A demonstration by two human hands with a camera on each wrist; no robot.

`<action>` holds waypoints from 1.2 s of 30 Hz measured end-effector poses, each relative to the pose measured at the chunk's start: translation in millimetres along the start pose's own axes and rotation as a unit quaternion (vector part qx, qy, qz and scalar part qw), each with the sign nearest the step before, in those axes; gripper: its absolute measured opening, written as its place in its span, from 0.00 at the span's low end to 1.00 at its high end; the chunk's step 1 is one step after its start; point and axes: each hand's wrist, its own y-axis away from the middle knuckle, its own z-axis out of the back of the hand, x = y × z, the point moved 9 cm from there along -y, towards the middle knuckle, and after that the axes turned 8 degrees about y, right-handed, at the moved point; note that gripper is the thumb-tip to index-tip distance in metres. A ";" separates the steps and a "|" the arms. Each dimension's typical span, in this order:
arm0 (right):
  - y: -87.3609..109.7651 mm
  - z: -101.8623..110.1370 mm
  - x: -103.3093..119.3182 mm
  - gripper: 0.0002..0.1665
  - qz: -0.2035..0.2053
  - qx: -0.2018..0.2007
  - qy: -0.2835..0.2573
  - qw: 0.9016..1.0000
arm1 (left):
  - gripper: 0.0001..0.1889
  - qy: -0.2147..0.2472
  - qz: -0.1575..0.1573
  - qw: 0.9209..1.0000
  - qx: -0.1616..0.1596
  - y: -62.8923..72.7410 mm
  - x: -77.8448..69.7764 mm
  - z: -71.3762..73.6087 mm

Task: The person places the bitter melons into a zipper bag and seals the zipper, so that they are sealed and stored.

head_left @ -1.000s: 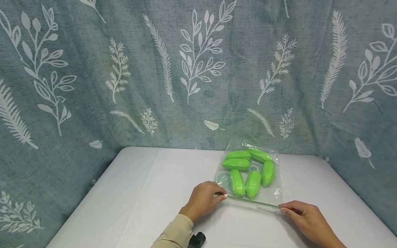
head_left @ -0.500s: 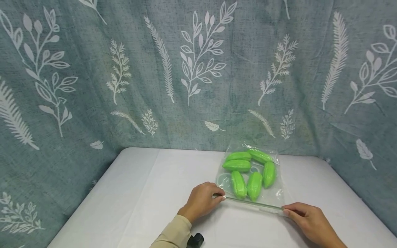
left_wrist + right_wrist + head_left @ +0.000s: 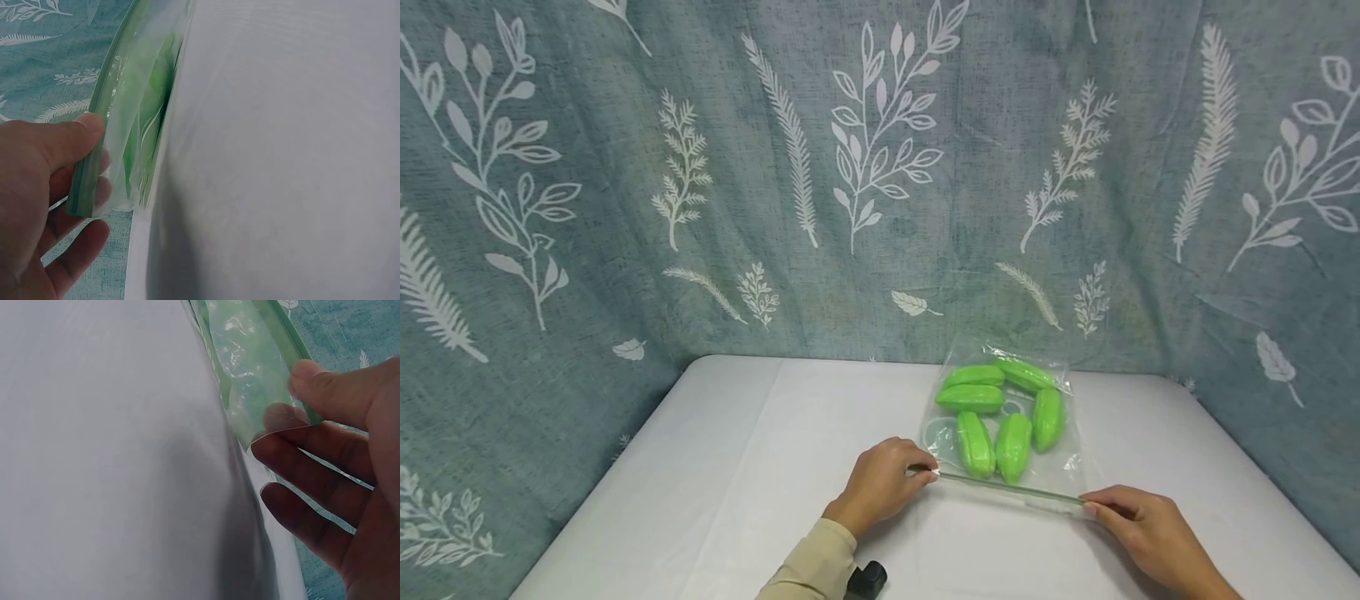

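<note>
A clear zip bag [image 3: 1062,468] lies on the white table with several bright green, ridged, elongated pieces [image 3: 1013,446] inside, like toy star fruit. Its green zip edge [image 3: 1000,485] faces me, stretched taut between both hands and raised a little. At the left end of that edge, my left hand [image 3: 883,479] pinches the strip; in the left wrist view the thumb [image 3: 87,128] presses on the green strip [image 3: 83,187] with fingers behind. The opposite corner is pinched by my right hand [image 3: 1142,529], whose thumb [image 3: 312,378] and fingers show through the clear plastic in the right wrist view.
The white table [image 3: 752,500] extends left and right of the bag. A blue-green curtain [image 3: 880,292] with white leaf prints hangs behind and along the sides. A black device [image 3: 868,577] sits at my left wrist, beside the beige sleeve [image 3: 816,562].
My left hand has shifted slightly left and my right hand slightly right, both still gripping the zip edge. The green pieces keep their arrangement in the bag.
</note>
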 end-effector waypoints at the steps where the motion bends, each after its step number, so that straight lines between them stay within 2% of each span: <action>1: 0.2 0.2 -0.1 0.05 0.000 -0.001 0.001 1.000 | 0.05 0.000 -0.001 1.000 0.001 0.1 0.0 0.1; 22: 2.2 6.2 2.6 0.06 0.023 -0.027 0.000 0.999 | 0.04 -0.002 -0.002 1.000 -0.006 2.5 2.7 6.2; 36: 1.4 6.1 2.6 0.07 0.023 -0.026 0.012 0.999 | 0.03 -0.005 0.008 1.000 0.007 2.8 7.2 6.3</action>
